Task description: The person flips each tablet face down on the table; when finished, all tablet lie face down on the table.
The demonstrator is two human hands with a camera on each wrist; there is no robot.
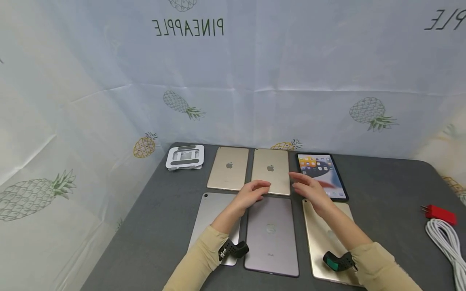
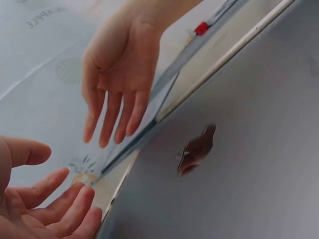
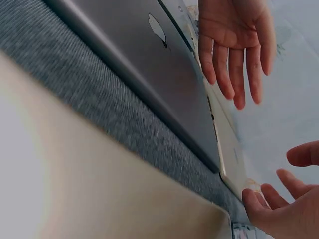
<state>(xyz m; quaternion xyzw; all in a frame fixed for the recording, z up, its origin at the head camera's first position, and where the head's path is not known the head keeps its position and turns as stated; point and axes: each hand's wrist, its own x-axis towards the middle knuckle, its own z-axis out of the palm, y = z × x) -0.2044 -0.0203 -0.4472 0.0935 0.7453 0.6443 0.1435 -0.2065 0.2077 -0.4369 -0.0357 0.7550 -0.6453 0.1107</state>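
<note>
In the head view my left hand (image 1: 252, 194) hovers over the gap between the front and back rows of tablets, fingers loosely bent and holding nothing. Facing it, my right hand (image 1: 310, 192) also holds nothing, its relaxed fingers overlapping the lit-screen tablet (image 1: 320, 162) at its left edge. Between the hands lies a gold tablet (image 1: 270, 155), back up, with a second gold tablet (image 1: 228, 178) to its left. Nearer me are a silver tablet (image 1: 212, 212), a dark grey tablet (image 1: 271, 250) and another gold tablet (image 1: 317, 246). Both wrist views show the palms facing each other.
A white folding stand (image 1: 185, 157) sits at the table's back left corner. On the right lie a red plug adapter (image 1: 440, 214) and a coiled white cable (image 1: 445, 238). A pineapple-print curtain (image 1: 255, 72) hangs behind the dark grey tabletop (image 1: 145, 242).
</note>
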